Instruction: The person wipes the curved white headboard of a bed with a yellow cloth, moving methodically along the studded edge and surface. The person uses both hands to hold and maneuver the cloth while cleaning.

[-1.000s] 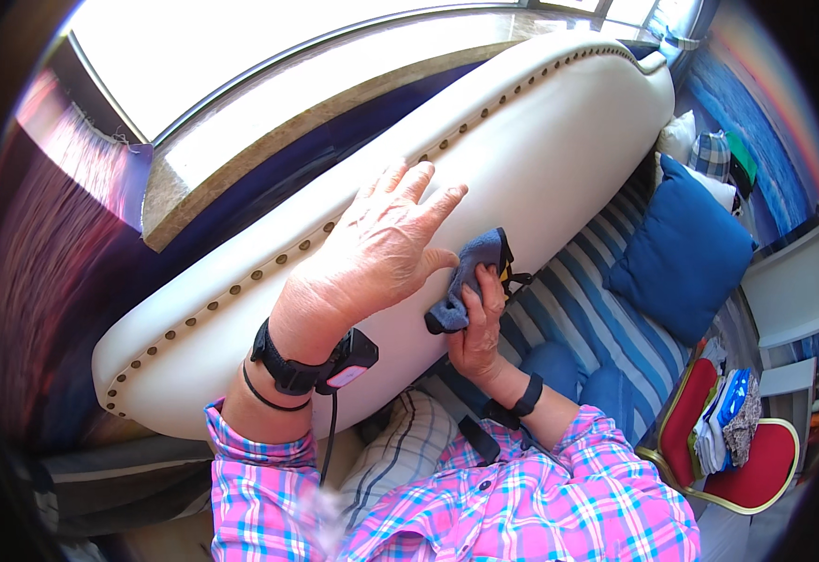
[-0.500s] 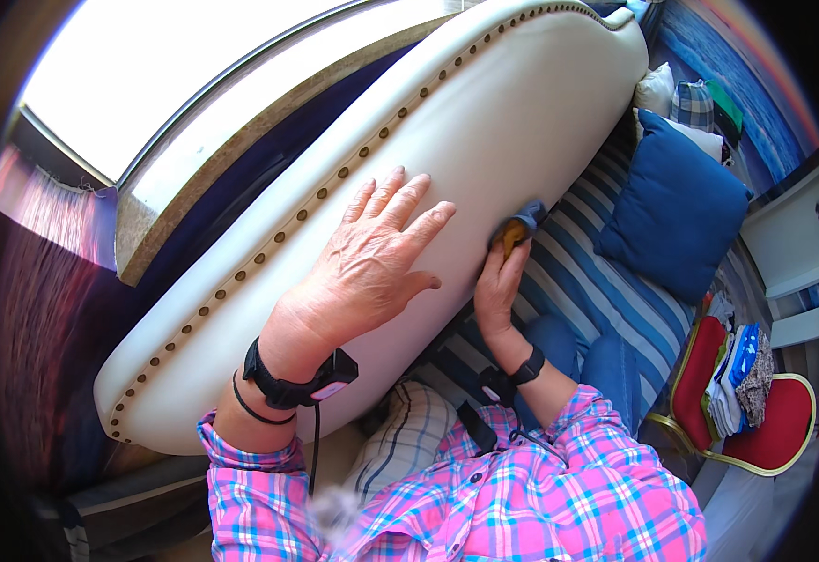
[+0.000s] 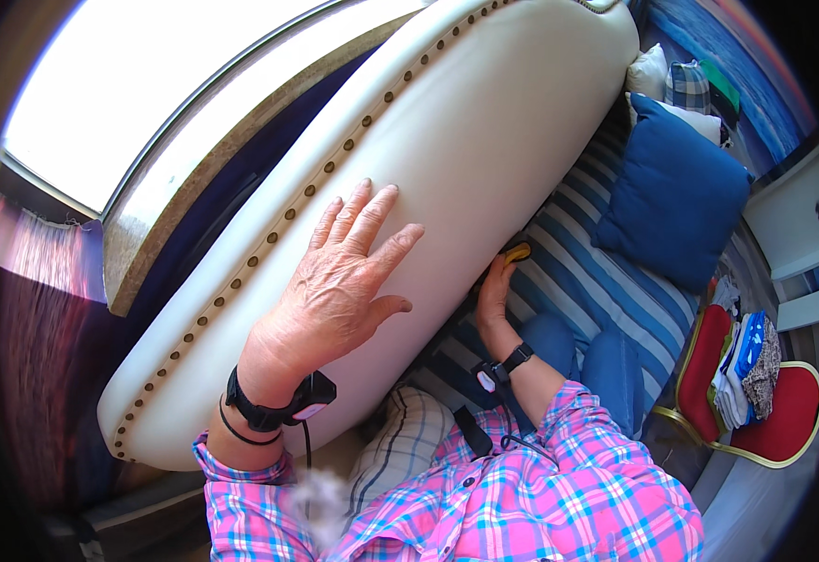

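A long white padded furniture back [image 3: 484, 122], smooth like leather and edged with a row of bronze studs, runs diagonally before me. My left hand [image 3: 334, 272] lies on its face, fingers spread and nothing in it. At the padding's lower edge, beside the striped cover, my right hand [image 3: 495, 298] is closed round a cloth [image 3: 519, 252]. Only a yellow bit of that cloth shows past the fingertips; the rest is hidden by the hand and the edge.
Blue-and-white striped fabric [image 3: 606, 253] covers the seat on the right. A blue cushion [image 3: 676, 192] and smaller pillows [image 3: 648, 72] lie at its far end. Folded clothes [image 3: 742, 370] rest on a red chair [image 3: 793, 412]. A window ledge [image 3: 161, 206] borders the left side.
My right hand has slid from the padded face down to its lower edge, and the cloth's blue-grey part has gone out of sight. My left hand stays spread on the padding.
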{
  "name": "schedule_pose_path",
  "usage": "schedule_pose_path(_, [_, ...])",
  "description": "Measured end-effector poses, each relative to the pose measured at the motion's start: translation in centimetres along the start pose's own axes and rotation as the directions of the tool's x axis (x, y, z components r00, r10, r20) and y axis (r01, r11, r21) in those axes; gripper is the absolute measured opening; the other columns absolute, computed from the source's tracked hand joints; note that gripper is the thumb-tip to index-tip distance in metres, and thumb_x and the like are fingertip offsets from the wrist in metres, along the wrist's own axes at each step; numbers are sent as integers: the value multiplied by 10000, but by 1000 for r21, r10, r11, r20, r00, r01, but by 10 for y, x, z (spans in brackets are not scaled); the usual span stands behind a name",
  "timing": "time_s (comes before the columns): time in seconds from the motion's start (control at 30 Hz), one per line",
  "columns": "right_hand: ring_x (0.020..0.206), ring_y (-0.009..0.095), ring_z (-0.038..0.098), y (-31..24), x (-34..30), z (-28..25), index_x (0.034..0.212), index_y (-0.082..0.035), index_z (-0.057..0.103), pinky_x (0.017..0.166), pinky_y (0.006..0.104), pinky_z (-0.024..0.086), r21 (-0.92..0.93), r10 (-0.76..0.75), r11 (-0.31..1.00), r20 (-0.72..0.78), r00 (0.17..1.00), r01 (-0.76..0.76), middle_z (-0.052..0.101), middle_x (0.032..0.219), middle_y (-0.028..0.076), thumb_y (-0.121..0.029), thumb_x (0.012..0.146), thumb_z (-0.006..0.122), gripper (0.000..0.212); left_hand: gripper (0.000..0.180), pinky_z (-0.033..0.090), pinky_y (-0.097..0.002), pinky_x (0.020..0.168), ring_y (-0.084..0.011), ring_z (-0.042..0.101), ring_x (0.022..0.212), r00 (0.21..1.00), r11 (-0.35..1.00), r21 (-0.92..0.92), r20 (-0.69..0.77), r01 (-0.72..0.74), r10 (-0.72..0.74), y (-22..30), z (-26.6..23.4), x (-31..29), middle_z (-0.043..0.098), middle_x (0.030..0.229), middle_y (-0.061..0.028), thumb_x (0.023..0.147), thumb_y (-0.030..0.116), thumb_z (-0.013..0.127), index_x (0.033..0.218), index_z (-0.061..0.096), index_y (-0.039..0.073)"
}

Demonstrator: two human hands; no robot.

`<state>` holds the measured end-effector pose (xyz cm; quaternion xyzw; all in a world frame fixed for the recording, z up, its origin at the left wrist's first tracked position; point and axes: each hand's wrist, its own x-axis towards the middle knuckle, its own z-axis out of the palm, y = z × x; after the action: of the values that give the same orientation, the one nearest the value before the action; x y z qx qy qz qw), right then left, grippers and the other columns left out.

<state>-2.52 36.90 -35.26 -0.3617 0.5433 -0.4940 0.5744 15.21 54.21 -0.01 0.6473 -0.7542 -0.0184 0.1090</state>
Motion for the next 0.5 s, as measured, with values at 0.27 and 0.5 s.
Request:
schedule_pose_path(0.27, [1305,297,600,74,37,-19,1543,-75,464,1126,437,475,273,526,788,167,834,-552,607,1490,108,-438,1146,502,539,796,244,-537,1323,-428,239,1628,1000,999,-40,22,-1,2,0,-8,3,322,1722,-207,817,242,899,1539,579,138])
schedule_pose_path(0.5, [1352,301,552,-34,60,-5,1586,-51,414,1147,420,429,182,-104,978,-15,995,105,571,1516,155,-334,1163,477,512,788,224,-544,1331,-430,249,1623,999,998,-64,41,0,3,-2,-10,6,339,1710,-206,821,234,888,1536,576,125])
